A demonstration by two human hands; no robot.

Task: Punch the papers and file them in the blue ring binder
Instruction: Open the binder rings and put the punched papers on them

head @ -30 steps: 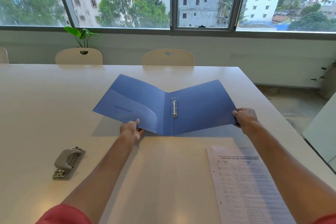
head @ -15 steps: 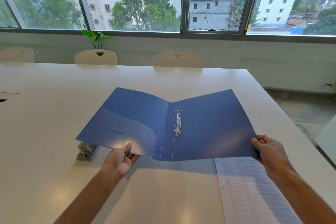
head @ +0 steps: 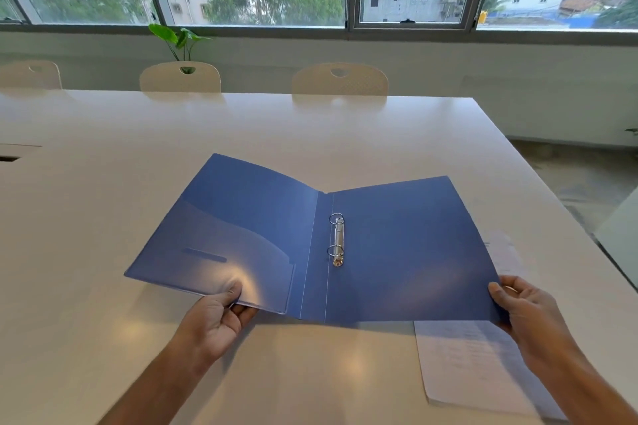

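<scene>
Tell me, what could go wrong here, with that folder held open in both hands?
Each hand's grip is only on a corner: the left hand and right hand pinch the near edge of the blue ring binder, so a floppy cover could slip free. The binder overlaps the papers, so setting it down may shift or crease them. Its rings look closed and may need opening before filing.

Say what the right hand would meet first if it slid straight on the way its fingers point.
The right hand points left and away, gripping the blue ring binder at its right edge. It would probably cross the open right cover, reaching the metal rings first.
</scene>
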